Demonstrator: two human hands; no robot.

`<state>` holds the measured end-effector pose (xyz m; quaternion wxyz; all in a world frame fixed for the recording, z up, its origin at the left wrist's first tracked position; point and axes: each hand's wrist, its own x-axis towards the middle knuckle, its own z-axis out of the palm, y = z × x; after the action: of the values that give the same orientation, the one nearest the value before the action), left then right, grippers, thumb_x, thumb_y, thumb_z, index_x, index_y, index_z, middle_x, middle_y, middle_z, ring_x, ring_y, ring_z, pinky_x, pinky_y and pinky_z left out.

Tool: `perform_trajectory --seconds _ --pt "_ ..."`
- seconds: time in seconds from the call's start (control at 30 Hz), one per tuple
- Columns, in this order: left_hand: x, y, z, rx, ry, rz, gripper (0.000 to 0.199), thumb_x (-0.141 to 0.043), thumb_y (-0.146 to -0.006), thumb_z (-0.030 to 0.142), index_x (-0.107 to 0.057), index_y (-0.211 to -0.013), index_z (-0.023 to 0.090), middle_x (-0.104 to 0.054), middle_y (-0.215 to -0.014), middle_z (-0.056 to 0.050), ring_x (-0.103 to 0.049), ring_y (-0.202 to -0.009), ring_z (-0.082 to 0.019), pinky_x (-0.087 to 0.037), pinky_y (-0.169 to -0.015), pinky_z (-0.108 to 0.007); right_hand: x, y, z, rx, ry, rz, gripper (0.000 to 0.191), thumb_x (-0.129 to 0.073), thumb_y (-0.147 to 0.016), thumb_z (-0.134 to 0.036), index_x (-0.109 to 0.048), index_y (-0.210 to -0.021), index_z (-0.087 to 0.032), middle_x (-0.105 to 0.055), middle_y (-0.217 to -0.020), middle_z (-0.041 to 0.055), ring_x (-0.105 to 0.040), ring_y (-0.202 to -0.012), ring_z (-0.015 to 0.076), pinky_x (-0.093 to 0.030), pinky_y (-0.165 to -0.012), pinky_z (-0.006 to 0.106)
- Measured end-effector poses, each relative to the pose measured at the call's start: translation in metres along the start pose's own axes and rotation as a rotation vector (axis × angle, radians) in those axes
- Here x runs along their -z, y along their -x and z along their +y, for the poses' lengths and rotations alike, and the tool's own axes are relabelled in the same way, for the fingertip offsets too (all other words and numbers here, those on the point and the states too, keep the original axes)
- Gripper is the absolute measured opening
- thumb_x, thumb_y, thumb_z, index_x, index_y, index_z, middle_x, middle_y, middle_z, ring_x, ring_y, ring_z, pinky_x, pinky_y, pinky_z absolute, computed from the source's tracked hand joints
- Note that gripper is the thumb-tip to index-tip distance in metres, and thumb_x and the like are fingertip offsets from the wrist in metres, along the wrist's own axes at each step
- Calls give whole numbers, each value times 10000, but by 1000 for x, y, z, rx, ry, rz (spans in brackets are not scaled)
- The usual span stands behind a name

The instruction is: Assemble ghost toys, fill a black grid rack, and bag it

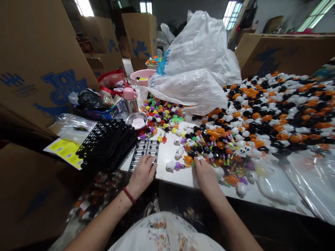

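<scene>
My left hand (142, 174), with a dark red bead bracelet (129, 196) at the wrist, lies palm down over the lower part of a black plastic grid rack (143, 148). Its fingers curl onto the rack, the thumb near the right edge. My right hand (206, 174) reaches to the near edge of a pile of small toys (213, 148) in orange, white, black and purple. Its fingers are closed, and what they hold is hidden. Between my hands lies one white-headed toy with a purple collar (175, 166) on the white tabletop (165, 153).
Stacked black racks (107, 144) stand at the left, near a metal bowl (137, 121) of pale stuff and a pink-lidded flask (130, 99). A large white plastic sack (196, 52) rises behind. Clear plastic bags (314, 181) lie at the right. A cardboard box (39, 69) towers at the left.
</scene>
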<state>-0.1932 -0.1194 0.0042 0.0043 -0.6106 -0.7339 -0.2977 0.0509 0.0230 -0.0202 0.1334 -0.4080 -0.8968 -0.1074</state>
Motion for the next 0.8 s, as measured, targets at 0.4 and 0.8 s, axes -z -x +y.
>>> perform_trajectory --seconds 0.4,0.8 --pt "9 42 -58 -41 -313 -77 547 -522 -903 500 -514 -1332 160 -472 -1423 -166 -383 -1360 -334 -406 -1082 -525 26 0 -55 -43 -1026 -289 208 -490 -883 -267 -607 -1039 -194 -643 -785 11 -562 -635 147 -431 -604 252" --pt "-14 64 22 -62 -325 -187 601 -651 -827 243 -448 -1384 146 -446 -1419 -209 -436 -1310 -358 -451 -1045 -516 -26 -67 -42 -356 -1299 -104 319 -560 -841 -414 -585 -1079 -203 -684 -800 31 -591 -686 180 -431 -641 289"
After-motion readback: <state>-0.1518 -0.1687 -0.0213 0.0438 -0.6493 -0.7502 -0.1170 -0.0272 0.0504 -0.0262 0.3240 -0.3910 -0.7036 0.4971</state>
